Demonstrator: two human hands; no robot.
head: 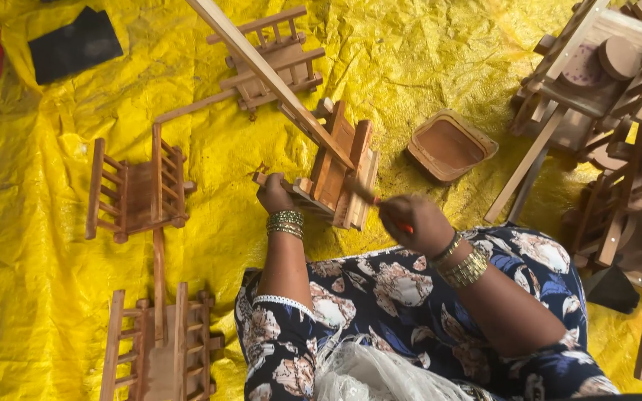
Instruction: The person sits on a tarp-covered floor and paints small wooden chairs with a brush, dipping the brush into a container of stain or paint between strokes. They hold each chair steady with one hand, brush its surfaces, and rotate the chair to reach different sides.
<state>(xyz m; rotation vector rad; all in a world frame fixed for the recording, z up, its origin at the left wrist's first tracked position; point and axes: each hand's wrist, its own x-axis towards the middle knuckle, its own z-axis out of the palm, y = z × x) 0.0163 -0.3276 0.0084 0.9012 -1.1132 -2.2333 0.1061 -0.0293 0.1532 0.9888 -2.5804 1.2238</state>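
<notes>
Left hand: the left hand (274, 194), just left of the frame's centre, has its fingers clenched on the lower left edge of a small wooden cart (336, 172); beaded green and gold bangles circle the wrist.
Right hand: the right hand (412, 223), right of centre, has its fingers clenched around a thin brush (380, 202) with a red handle; its tip touches the cart's lower right side.
Wooden cart: centre of the frame, tilted above the yellow sheet, built of flat slats and square sticks stained reddish brown, with one long pale pole running up and to the left.
Ground cover: a crinkled, glossy yellow plastic sheet (39, 297) spreads over nearly the whole frame.
Dish: a rounded-square shallow bowl (450, 145) with brown liquid sits right of the cart, well apart from the hands.
Stained carts: one slatted cart (139, 193) lies at middle left, another (161, 349) at lower left, a third (276, 63) at top centre, all dark brown.
Bare carts: a stack of paler unfinished frames (603, 82) with round disc wheels fills the right edge.
Dark cloth: a flat black rectangle (74, 44) lies at upper left.
Clothing: floral dark blue fabric with white lace trim covers the lap at the bottom.
</notes>
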